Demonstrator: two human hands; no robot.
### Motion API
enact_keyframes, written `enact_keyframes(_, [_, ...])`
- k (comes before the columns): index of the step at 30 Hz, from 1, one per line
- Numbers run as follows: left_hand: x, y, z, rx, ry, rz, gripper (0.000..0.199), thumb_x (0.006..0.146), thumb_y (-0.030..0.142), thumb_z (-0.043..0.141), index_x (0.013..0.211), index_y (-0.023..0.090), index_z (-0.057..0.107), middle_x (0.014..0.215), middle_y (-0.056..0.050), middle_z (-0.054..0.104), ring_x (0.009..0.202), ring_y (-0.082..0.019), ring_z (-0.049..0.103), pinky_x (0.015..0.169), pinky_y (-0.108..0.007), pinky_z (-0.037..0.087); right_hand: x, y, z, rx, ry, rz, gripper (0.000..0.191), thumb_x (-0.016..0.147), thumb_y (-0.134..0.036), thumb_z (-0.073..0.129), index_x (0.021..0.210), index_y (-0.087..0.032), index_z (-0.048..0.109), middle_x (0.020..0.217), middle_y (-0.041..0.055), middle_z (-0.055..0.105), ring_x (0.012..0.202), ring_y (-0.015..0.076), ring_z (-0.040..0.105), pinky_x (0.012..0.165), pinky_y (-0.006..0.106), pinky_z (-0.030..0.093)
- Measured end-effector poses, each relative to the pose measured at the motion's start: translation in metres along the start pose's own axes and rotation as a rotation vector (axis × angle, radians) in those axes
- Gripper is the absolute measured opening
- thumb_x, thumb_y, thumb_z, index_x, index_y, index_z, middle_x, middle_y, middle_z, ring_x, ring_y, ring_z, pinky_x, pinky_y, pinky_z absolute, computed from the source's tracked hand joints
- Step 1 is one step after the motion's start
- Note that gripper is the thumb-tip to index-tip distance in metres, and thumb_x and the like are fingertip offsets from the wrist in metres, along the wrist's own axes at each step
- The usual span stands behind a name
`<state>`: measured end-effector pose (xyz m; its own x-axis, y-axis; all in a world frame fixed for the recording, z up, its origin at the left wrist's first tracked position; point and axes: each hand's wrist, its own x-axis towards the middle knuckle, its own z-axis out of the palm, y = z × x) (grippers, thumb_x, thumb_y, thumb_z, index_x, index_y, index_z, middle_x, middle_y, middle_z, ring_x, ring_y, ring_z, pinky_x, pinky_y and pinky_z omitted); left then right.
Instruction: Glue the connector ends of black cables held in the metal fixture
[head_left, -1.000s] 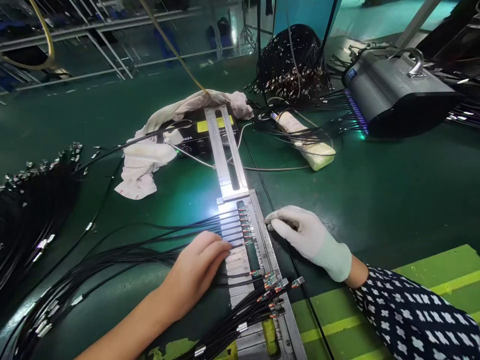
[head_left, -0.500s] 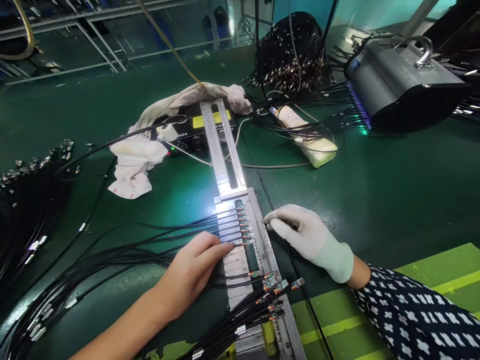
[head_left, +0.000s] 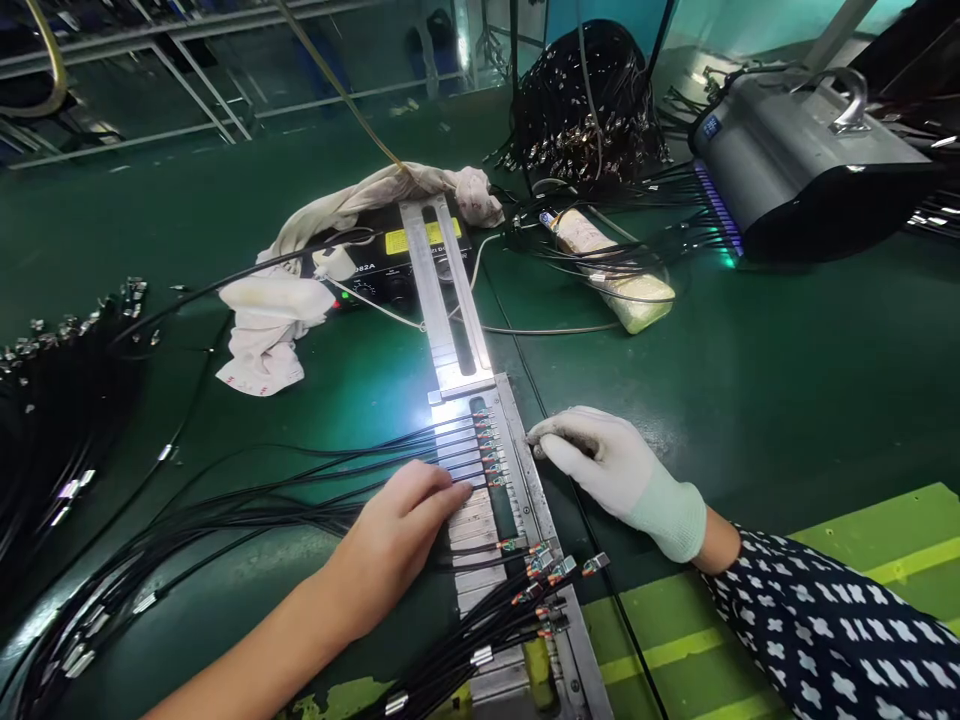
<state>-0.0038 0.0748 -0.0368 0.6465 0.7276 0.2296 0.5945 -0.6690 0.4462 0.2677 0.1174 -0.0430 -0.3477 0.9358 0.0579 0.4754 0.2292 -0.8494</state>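
Observation:
My bare left hand [head_left: 405, 520] is closed at the slotted metal fixture [head_left: 480, 590], thumb and forefinger pinching a black cable [head_left: 480, 487] near its connector end. Just beyond those fingers, several black cables [head_left: 405, 437] lie side by side in the slots, small metal connectors [head_left: 490, 440] over the long opening. My right hand [head_left: 611, 465] wears a white glove with a pale green cuff. Its thumb and forefinger are pressed together beside the fixture's right rail [head_left: 517, 445]; whatever is between them is hidden. Nearer me, a loose bundle of cables [head_left: 457, 645] rests across the fixture.
A slotted metal arm [head_left: 427, 290] extends from the fixture over a black control box [head_left: 386, 285] draped with cloth [head_left: 262, 350]. Cable piles lie at left [head_left: 67, 430] and back [head_left: 585, 110]. A grey machine [head_left: 802, 150] and a wrapped bundle [head_left: 611, 270] stand to the right.
My left fingertips have shifted very slightly up and to the right along the cable. My right hand stays in practically the same place beside the rail.

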Motion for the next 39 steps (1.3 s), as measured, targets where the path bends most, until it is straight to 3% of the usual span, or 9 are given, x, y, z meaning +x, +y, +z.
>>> enact_keyframes(3, [-0.007, 0.004, 0.003, 0.130, 0.036, -0.028, 0.036, 0.093, 0.003, 0.046, 0.125, 0.017, 0.053, 0.097, -0.007, 0.050, 0.085, -0.017, 0.045, 0.073, -0.031, 0.041, 0.000, 0.001, 0.000, 0.002, -0.001, 0.000, 0.017, 0.093, -0.026, 0.054, 0.095, -0.025, 0.071, 0.092, 0.0002, 0.070, 0.087, 0.0191, 0.063, 0.080, 0.033, 0.049])
enact_keyframes(7, [-0.012, 0.009, 0.002, 0.221, -0.011, -0.029, 0.037, 0.095, 0.006, 0.040, 0.128, 0.016, 0.052, 0.088, -0.006, 0.053, 0.079, -0.018, 0.043, 0.067, -0.032, 0.036, 0.000, 0.002, 0.002, 0.008, 0.013, 0.018, 0.018, 0.093, -0.027, 0.053, 0.094, -0.025, 0.071, 0.093, 0.0000, 0.071, 0.087, 0.0191, 0.064, 0.080, 0.033, 0.049])
enact_keyframes(11, [0.001, 0.014, -0.001, 0.262, -0.040, -0.013, 0.030, 0.097, 0.012, 0.036, 0.115, 0.017, 0.060, 0.084, -0.005, 0.057, 0.077, -0.019, 0.046, 0.067, -0.034, 0.034, 0.001, 0.003, 0.004, 0.035, 0.016, 0.033, 0.020, 0.093, -0.029, 0.052, 0.095, -0.024, 0.071, 0.094, 0.0007, 0.072, 0.088, 0.0204, 0.065, 0.080, 0.034, 0.050])
enact_keyframes(16, [0.020, 0.018, 0.006, 0.393, -0.097, 0.106, 0.036, 0.095, 0.014, 0.037, 0.122, 0.016, 0.060, 0.089, -0.009, 0.061, 0.078, -0.021, 0.049, 0.067, -0.036, 0.035, -0.001, 0.002, 0.006, 0.037, 0.017, -0.013, 0.022, 0.094, -0.032, 0.051, 0.097, -0.021, 0.070, 0.094, 0.0020, 0.073, 0.087, 0.0206, 0.066, 0.080, 0.034, 0.052])
enact_keyframes(24, [0.015, 0.018, 0.015, 0.315, 0.010, -0.024, 0.036, 0.095, 0.014, 0.038, 0.121, 0.022, 0.063, 0.089, -0.007, 0.058, 0.081, -0.020, 0.052, 0.067, -0.033, 0.040, -0.002, 0.001, 0.009, 0.076, 0.032, -0.030, 0.022, 0.092, -0.031, 0.051, 0.094, -0.020, 0.070, 0.091, 0.0034, 0.073, 0.085, 0.0202, 0.067, 0.080, 0.033, 0.053])
enact_keyframes(29, [0.012, 0.020, 0.016, 0.305, 0.083, -0.098, 0.031, 0.097, 0.015, 0.037, 0.115, 0.015, 0.062, 0.090, -0.008, 0.058, 0.082, -0.020, 0.052, 0.071, -0.033, 0.042, -0.003, -0.003, 0.006, 0.112, 0.019, -0.024, 0.023, 0.093, -0.030, 0.050, 0.095, -0.019, 0.070, 0.090, 0.0036, 0.074, 0.084, 0.0195, 0.068, 0.079, 0.032, 0.053])
enact_keyframes(36, [0.012, 0.018, 0.015, 0.368, 0.007, 0.007, 0.038, 0.095, 0.014, 0.037, 0.124, 0.022, 0.061, 0.088, -0.007, 0.058, 0.079, -0.021, 0.051, 0.071, -0.035, 0.040, -0.002, -0.001, 0.008, 0.124, 0.012, -0.021, 0.023, 0.094, -0.031, 0.049, 0.093, -0.019, 0.069, 0.090, 0.0037, 0.073, 0.084, 0.0193, 0.068, 0.080, 0.032, 0.053])
enact_keyframes(39, [0.011, 0.020, 0.013, 0.390, -0.006, -0.008, 0.036, 0.094, 0.015, 0.041, 0.121, 0.021, 0.063, 0.088, -0.008, 0.059, 0.080, -0.022, 0.051, 0.070, -0.034, 0.039, -0.002, 0.002, 0.008, 0.109, 0.002, -0.029, 0.024, 0.095, -0.031, 0.048, 0.095, -0.019, 0.068, 0.089, 0.0032, 0.073, 0.084, 0.0190, 0.068, 0.079, 0.032, 0.053])
